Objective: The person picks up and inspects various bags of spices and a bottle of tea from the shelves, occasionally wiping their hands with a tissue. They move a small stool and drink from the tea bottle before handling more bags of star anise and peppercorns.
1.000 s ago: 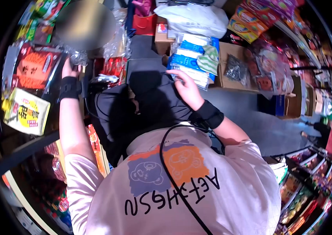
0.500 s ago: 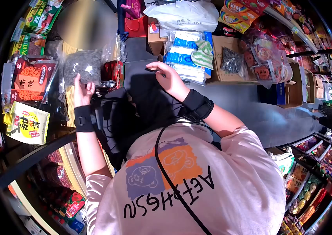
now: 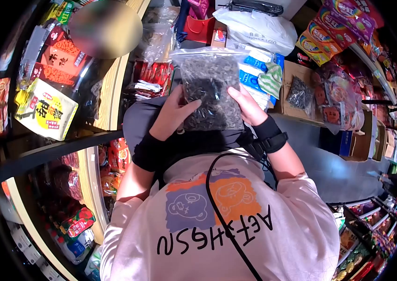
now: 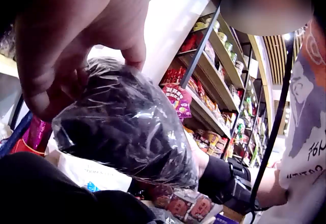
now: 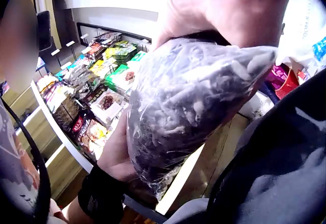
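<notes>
Clear plastic bag of dark, dried-looking pieces [image 3: 214, 79] held up over my lap [image 3: 198, 141]; not set down.
My left hand [image 3: 172, 114] grips its left edge; my right hand [image 3: 248, 107] grips the right. In my judgement, lifting is done; what is left cannot be determined. Further right, a smaller clear bag of dark pieces [image 3: 300, 92] lies in a brown cardboard box [image 3: 288, 70].

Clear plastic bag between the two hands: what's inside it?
Dark grey, shrivelled pieces show through the clear plastic bag. Those deeper in are hidden behind the outer ones, and I cannot tell what they are.
</notes>
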The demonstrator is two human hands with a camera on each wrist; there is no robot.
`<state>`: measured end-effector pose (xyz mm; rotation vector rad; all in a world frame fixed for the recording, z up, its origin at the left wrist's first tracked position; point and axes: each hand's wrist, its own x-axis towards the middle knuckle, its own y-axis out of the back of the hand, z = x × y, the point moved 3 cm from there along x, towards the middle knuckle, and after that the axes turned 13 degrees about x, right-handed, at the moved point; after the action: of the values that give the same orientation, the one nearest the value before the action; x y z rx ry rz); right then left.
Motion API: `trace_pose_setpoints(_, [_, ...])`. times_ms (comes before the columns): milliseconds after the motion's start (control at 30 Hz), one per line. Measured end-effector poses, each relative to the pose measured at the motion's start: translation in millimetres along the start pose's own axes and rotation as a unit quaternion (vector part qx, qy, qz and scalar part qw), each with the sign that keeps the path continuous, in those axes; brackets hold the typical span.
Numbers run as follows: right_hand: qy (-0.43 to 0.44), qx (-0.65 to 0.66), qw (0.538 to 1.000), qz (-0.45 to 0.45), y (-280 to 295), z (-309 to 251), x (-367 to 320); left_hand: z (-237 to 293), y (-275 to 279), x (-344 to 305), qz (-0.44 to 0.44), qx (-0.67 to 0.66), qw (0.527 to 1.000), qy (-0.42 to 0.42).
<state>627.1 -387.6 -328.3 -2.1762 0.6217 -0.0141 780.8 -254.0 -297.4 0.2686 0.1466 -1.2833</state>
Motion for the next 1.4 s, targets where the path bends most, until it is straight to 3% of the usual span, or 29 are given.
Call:
trace_pose_setpoints(167, [0.039,0.003,0.999,0.006,5,0,-12,24,-20,-7,0.064,0.004,0.995,-0.077])
trace_pose_setpoints(267, [0.034,0.03,0.999,0.001,0,0,-13,12,-26,-11,-0.017,-0.09,0.996,0.016])
trace_pose_setpoints(300, [0.025,0.04,0.999,-0.002,3,1,-13,13,-28,-12,-0.018,-0.087,0.996,0.009])
trace_pose_setpoints(367, [0.005,0.039,0.999,-0.016,-2,-3,-12,7,-27,-12,0.002,-0.128,0.991,0.041])
trace_pose_setpoints(467, [-0.008,-0.031,0.999,0.043,-5,-7,-10,4,-26,-7,0.046,-0.147,0.987,0.051])
trace_pose_setpoints(500, [0.002,-0.057,0.998,-0.006,-1,-6,-9,4,-26,-4,0.062,-0.145,0.986,0.048])
trace_pose_setpoints(600, [-0.001,-0.137,0.99,-0.014,7,-4,-8,-7,-24,9,0.12,-0.074,0.99,0.023])
trace_pose_setpoints(800, [0.041,-0.069,0.996,0.029,26,-12,-2,-1,-38,36,0.117,-0.077,0.989,-0.056])
trace_pose_setpoints(967, [0.055,-0.032,0.996,0.065,38,-26,-1,11,-45,50,0.096,0.014,0.985,-0.142])
trace_pose_setpoints(1100, [0.085,-0.04,0.992,0.089,57,-32,1,17,-49,56,0.108,0.156,0.969,-0.161])
trace_pose_setpoints(1200, [0.088,-0.031,0.989,0.11,78,-47,4,0,-48,62,0.04,0.128,0.984,-0.118])
trace_pose_setpoints(1233, [0.104,-0.048,0.986,0.122,92,-54,8,-1,-45,62,0.007,0.091,0.995,-0.051])
trace_pose_setpoints(1333, [0.145,-0.103,0.971,0.16,116,-80,28,-14,-20,65,-0.032,0.011,0.998,-0.044])
trace_pose_setpoints(1367, [0.186,-0.119,0.964,0.147,126,-90,40,-16,-8,62,0.008,-0.001,0.999,-0.053])
trace_pose_setpoints(1400, [0.172,-0.117,0.967,0.149,142,-101,53,-9,7,54,0.058,-0.039,0.996,-0.055])
